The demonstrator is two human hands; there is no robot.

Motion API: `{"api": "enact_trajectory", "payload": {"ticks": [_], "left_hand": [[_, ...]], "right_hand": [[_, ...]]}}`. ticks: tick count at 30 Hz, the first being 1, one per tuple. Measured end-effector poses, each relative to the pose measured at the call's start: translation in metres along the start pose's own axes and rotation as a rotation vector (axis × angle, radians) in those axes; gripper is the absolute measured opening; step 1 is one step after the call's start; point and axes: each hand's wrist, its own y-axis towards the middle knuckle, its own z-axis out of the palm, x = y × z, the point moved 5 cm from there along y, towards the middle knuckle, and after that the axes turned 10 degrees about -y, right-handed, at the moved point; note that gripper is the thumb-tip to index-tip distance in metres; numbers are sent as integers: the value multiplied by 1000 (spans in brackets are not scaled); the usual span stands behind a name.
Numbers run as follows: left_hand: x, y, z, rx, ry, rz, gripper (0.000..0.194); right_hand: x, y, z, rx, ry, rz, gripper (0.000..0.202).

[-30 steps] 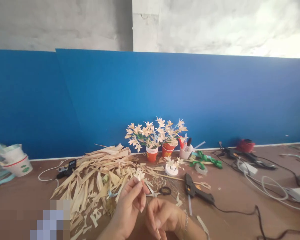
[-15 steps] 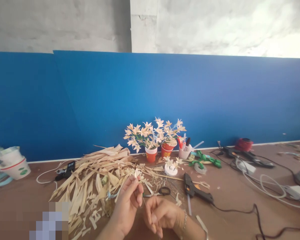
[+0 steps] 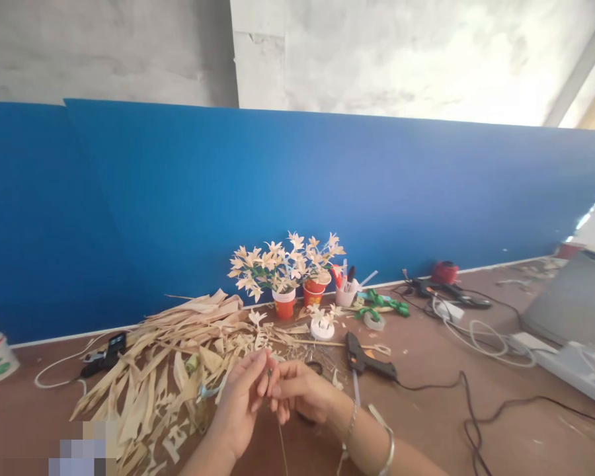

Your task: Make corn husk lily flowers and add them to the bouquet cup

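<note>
Blue partition panel (image 3: 287,192) stands behind brown worktop (image 3: 426,410). Above it, grey concrete wall (image 3: 109,53) shows blotchy, marked surfaces; bright light washes its right side.

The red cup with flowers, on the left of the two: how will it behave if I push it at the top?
The cup would probably tip easily, because its flowers spread much wider than its small base. It is perhaps light for its size, since it looks like paper, but its filling is hidden. The thin petals seem fragile and may bend.
</note>
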Motion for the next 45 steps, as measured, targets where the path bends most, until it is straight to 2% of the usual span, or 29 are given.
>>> {"api": "enact_trajectory", "payload": {"ticks": [3, 5, 7, 9, 10, 12, 14, 17, 20, 22, 27, 31, 34, 38, 41, 45], "left_hand": [[2, 5, -4, 17, 112, -29, 33], [-1, 10, -7, 25, 142, 9, 31], [-7, 14, -11, 18, 166, 74, 28], [-12, 15, -12, 7, 156, 120, 27], [-13, 16, -13, 7, 137, 123, 28], [-14, 16, -11, 19, 92, 96, 28], [-14, 16, -10, 33, 80, 62, 28], [-13, 17, -11, 48, 142, 45, 28], [-12, 22, -16, 48, 286, 22, 30], [-13, 26, -20, 30, 421, 57, 29], [-27, 25, -18, 46, 816, 422, 20], [-27, 18, -13, 75, 1017, 560, 22], [-24, 15, -11, 70, 1107, 591, 23], [-19, 14, -16, 32, 1170, 542, 27], [-15, 16, -20, 49, 1161, 539, 29], [-11, 17, -20, 84, 1200, 622, 31]], "right_hand": [[10, 1, -3, -97, -171, -12, 24], [19, -2, -8, -123, -358, 51, 28], [35, -12, -21, -172, -640, 140, 29], [59, -30, -45, -310, -1030, 214, 21], [70, -44, -60, -409, -1249, 299, 18], [90, -75, -88, -683, -1635, 466, 16], [93, -100, -106, -787, -1695, 542, 18], [77, -119, -120, -858, -1850, 603, 45], [56, -122, -126, -906, -1946, 662, 51], [49, -120, -129, -931, -1963, 648, 51], [49, -118, -134, -987, -1972, 602, 49], [49, -121, -134, -1039, -1969, 636, 37], [47, -123, -134, -1063, -1955, 658, 32], [45, -124, -137, -984, -1938, 623, 36], [50, -125, -135, -981, -1897, 517, 35], [63, -132, -130, -1087, -1752, 321, 33]]}}
